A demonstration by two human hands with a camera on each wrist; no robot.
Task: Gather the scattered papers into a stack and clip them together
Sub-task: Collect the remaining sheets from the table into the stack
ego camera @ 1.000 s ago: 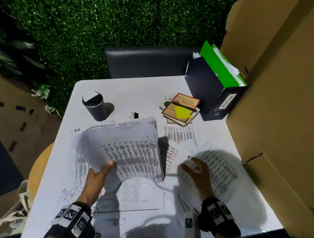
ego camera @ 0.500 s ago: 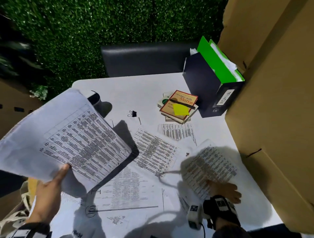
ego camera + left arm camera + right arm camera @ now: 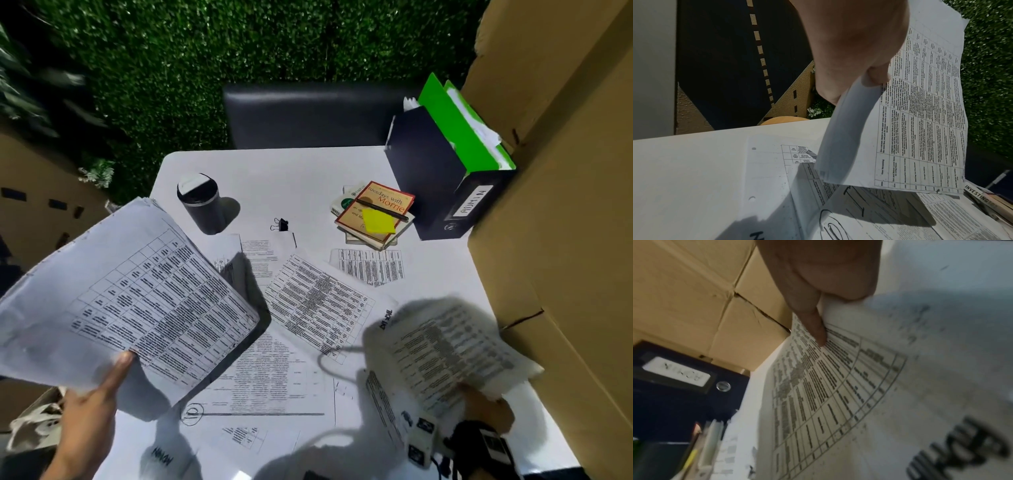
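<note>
My left hand (image 3: pixel 102 387) (image 3: pixel 869 76) pinches a bundle of printed sheets (image 3: pixel 126 301) (image 3: pixel 920 113) by its near corner and holds it above the table's left side. My right hand (image 3: pixel 486 401) (image 3: pixel 818 308) grips the near edge of another printed sheet (image 3: pixel 445 349) (image 3: pixel 828 386), which is blurred and partly raised at the right front. Several more printed papers (image 3: pixel 318 301) lie scattered across the white table (image 3: pixel 291 178). A small black binder clip (image 3: pixel 281 224) rests behind them, clear of both hands.
A dark lidded cup (image 3: pixel 202 204) stands at the back left. A stack of books (image 3: pixel 375 214) with a yellow note and pen sits by a dark ADMIN binder (image 3: pixel 445 178) holding green folders. Cardboard boxes (image 3: pixel 565 240) wall the right side. A dark chair (image 3: pixel 308 116) stands behind.
My left hand carried the bundle from the table's middle out to the left and holds it there. My right hand slid to the sheet's near edge and has begun raising it.
</note>
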